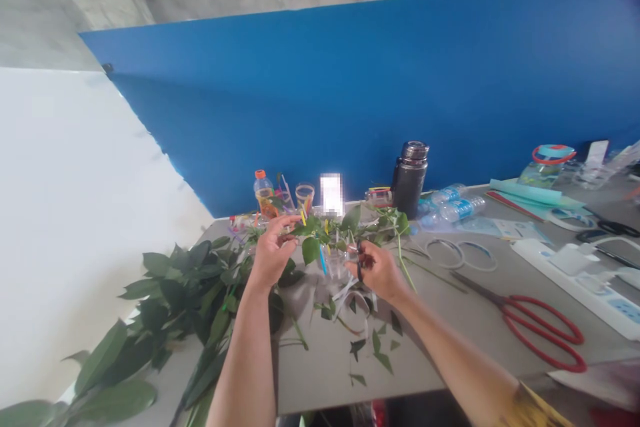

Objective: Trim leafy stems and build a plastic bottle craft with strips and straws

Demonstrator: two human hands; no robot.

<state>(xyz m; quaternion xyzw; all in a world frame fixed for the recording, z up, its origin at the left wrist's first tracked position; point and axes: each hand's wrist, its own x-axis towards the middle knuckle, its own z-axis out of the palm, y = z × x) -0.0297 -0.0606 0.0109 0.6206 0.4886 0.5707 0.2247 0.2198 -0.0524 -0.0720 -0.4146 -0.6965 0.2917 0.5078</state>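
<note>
A leafy green arrangement [327, 230] stands in a clear container [336, 263] at the middle of the table, with yellow and blue strips among its leaves. At its left side is my left hand [273, 250], thumb and index finger apart, fingertips by the leaves and a yellow strip [303, 217]. Whether they touch is hard to see. On the right, my right hand [377, 270] has its fingers in the handles of small black scissors [359, 263], whose blades are largely lost among the stems. Cut leaf pieces [383, 360] and a white strip loop [353, 307] lie in front.
A big leafy branch pile [200, 287] covers the table's left. Red-handled scissors [530, 320] and a white power strip [575, 280] lie right. Behind are a black thermos [411, 180], plastic bottles [457, 203], an orange-capped bottle [264, 193] and a cup [305, 195] before the blue wall [350, 93].
</note>
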